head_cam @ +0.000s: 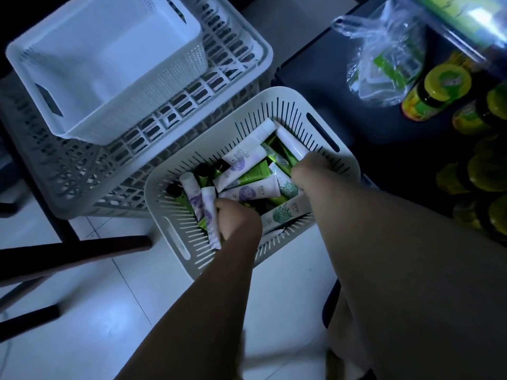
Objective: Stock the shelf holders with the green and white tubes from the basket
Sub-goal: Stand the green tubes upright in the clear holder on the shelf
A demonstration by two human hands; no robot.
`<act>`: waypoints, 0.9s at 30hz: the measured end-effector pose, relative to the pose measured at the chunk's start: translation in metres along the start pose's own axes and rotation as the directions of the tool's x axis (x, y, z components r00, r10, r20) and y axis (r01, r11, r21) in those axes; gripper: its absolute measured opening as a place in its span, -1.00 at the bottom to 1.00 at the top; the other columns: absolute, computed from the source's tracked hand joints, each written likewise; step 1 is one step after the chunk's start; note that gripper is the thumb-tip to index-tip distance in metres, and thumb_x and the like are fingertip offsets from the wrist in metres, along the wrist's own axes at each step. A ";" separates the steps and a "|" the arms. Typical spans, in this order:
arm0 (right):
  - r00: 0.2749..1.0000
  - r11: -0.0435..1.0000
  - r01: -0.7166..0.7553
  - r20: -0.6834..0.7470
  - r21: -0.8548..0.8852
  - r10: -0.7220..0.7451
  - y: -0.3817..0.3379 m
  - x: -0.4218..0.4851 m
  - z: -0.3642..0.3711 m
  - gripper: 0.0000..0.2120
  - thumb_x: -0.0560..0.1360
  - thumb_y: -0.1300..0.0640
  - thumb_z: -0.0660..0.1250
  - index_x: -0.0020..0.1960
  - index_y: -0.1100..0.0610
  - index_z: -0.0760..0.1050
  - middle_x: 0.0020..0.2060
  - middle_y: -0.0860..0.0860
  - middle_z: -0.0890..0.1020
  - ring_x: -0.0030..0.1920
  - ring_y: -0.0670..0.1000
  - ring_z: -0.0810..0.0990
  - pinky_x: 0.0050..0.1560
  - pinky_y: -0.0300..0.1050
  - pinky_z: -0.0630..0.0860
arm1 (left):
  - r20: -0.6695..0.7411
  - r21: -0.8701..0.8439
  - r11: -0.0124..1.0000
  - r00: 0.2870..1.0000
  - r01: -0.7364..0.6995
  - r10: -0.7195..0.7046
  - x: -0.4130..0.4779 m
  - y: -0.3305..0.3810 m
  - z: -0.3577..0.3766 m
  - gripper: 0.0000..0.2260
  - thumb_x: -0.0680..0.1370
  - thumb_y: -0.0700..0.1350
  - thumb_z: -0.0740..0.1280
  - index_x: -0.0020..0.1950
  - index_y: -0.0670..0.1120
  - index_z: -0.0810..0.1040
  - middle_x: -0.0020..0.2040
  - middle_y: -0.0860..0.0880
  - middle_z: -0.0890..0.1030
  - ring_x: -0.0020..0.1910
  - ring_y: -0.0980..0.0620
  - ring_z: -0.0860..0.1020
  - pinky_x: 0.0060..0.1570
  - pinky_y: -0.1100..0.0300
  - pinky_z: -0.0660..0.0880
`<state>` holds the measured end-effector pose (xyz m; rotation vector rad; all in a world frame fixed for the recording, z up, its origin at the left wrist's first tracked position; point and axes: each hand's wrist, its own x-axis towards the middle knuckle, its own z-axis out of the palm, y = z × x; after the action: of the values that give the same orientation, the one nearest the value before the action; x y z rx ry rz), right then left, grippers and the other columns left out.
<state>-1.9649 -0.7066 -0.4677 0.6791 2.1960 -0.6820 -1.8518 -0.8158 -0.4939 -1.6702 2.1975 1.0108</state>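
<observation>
A jumble of green and white tubes (248,173) lies inside a white slotted basket (288,96) in the middle of my view, and both my bare arms reach down into it. My left hand (237,222) sits at the near-left side of the pile, its fingers curled around a white tube with purple print (213,231) that stands almost upright against the basket wall. My right hand (310,170) is at the far-right side, closed like a fist around the lower end of a plain white tube (292,142), which slants up and away towards the far rim; the fingertips themselves are hidden from me. The basket rests on a pale tiled floor (82,311). Just beside it, to the upper left, is a larger grey lattice crate (82,174) with a white perforated bin (109,64) sitting tilted on top. To the right is a dark shelf surface (315,78) holding a crumpled clear plastic bag (384,58) and, near the right edge, jars with yellow-green lids (436,89).
</observation>
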 end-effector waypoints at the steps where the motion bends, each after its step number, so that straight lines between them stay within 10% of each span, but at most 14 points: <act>1: 0.999 0.997 -0.036 -0.004 0.066 0.036 0.000 0.001 0.001 -0.68 0.66 0.32 0.13 0.38 0.35 0.42 0.08 0.20 0.59 0.05 0.15 0.60 0.08 -0.14 0.50 | -0.015 -0.007 1.000 1.000 0.010 -0.010 -0.001 0.001 0.000 -0.54 0.67 -0.08 0.19 0.50 -0.27 0.22 0.43 -0.20 0.44 0.41 -0.17 0.44 0.30 0.11 0.39; 5: 0.996 0.965 -0.078 -0.025 0.250 0.086 0.004 0.004 0.016 -0.56 0.65 0.25 0.17 0.51 0.28 0.28 0.34 0.19 0.50 0.32 0.17 0.51 0.23 -0.03 0.46 | 0.085 -0.016 0.998 0.995 0.062 -0.061 0.008 0.003 -0.007 -0.60 0.53 -0.13 0.37 0.32 -0.21 0.41 0.09 -0.13 0.59 0.08 -0.11 0.59 -0.01 0.13 0.42; 12: 0.996 0.901 -0.087 0.018 0.425 0.088 -0.012 -0.014 0.013 -0.68 0.62 0.26 0.24 0.36 0.29 0.45 0.06 0.17 0.61 0.01 0.15 0.62 -0.19 -0.11 0.46 | 0.260 -0.250 0.943 0.954 0.218 -0.152 0.008 -0.004 -0.034 -0.85 0.40 -0.25 0.44 -0.17 -0.22 0.47 -0.42 -0.14 0.52 -0.41 -0.09 0.56 -0.31 0.10 0.52; 16: 0.995 0.903 -0.095 0.015 0.418 0.097 -0.017 -0.028 0.010 -0.69 0.61 0.22 0.27 0.34 0.25 0.48 -0.16 0.12 0.56 -0.32 0.04 0.49 -0.40 -0.18 0.41 | 0.302 -0.275 0.930 0.940 0.246 -0.160 -0.007 -0.013 -0.058 -0.83 0.50 -0.29 0.41 -0.18 -0.22 0.43 -0.36 -0.16 0.50 -0.46 -0.03 0.48 -0.61 0.33 0.35; 19: 0.992 0.860 -0.130 0.062 0.494 0.114 -0.031 -0.046 0.008 -0.75 0.59 0.17 0.28 0.21 0.27 0.53 -0.19 0.09 0.59 -0.33 0.02 0.55 -0.41 -0.21 0.49 | 0.365 -0.285 0.924 0.920 0.253 -0.140 -0.012 -0.022 -0.074 -0.87 0.48 -0.28 0.42 -0.10 -0.35 0.54 -0.33 -0.20 0.56 -0.40 -0.07 0.55 -0.50 0.30 0.44; 23: 0.987 0.778 -0.131 0.156 0.615 0.043 -0.037 -0.067 0.013 -0.64 0.62 0.08 0.24 0.34 0.24 0.47 -0.21 0.04 0.49 -0.04 0.10 0.57 0.16 0.03 0.61 | 0.257 -0.215 0.975 0.966 0.059 -0.002 -0.018 -0.036 -0.092 -0.83 0.44 -0.14 0.38 -0.29 -0.23 0.60 -0.41 -0.17 0.60 -0.36 -0.15 0.59 -0.37 0.24 0.42; 27: 0.979 0.710 -0.158 0.202 0.686 0.023 -0.031 -0.089 0.011 -0.68 0.64 0.09 0.23 0.35 0.19 0.45 -0.19 0.04 0.47 -0.16 0.04 0.55 -0.03 -0.04 0.59 | 0.203 -0.339 0.940 0.973 -0.039 0.113 -0.027 -0.038 -0.115 -0.86 0.32 -0.05 0.35 -0.26 -0.08 0.66 -0.36 -0.14 0.65 -0.25 -0.23 0.67 -0.25 0.07 0.55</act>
<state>-1.9260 -0.7591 -0.3988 1.0451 1.6780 -1.5001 -1.7811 -0.8712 -0.4090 -1.5134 2.0462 1.5834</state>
